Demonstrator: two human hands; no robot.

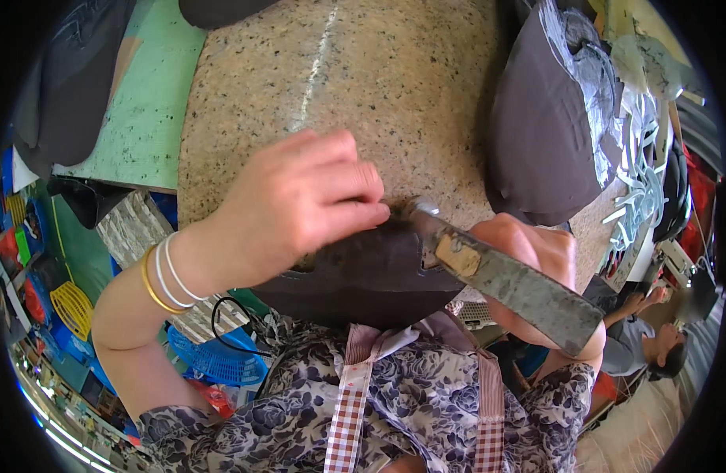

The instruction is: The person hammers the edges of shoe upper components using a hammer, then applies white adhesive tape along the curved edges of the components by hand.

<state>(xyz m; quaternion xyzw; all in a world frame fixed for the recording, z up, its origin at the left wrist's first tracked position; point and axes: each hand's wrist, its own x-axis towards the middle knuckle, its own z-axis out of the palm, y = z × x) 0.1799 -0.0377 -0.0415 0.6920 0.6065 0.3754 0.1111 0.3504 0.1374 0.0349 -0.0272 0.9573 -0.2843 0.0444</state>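
Note:
A dark brown leather-like piece [363,280] lies at the near edge of the speckled stone slab [363,87] and hangs over it toward me. My left hand [300,197] is closed at the piece's upper edge, thumb and forefinger pinched together; the hand hides part of that edge. My right hand [528,260] grips a hammer [521,292] from below, so most of the handle is hidden. The hammer's long grey metal head slants across, its small rounded face beside the piece's edge, near my left fingertips.
Right on the slab rests a stack of dark brown pieces [548,134] with silvery undersides. Pale strips [639,173] hang beyond it. A green board [154,94] holds another dark piece at left. Blue baskets [213,347] stand below. A co-worker [647,339] sits at far right.

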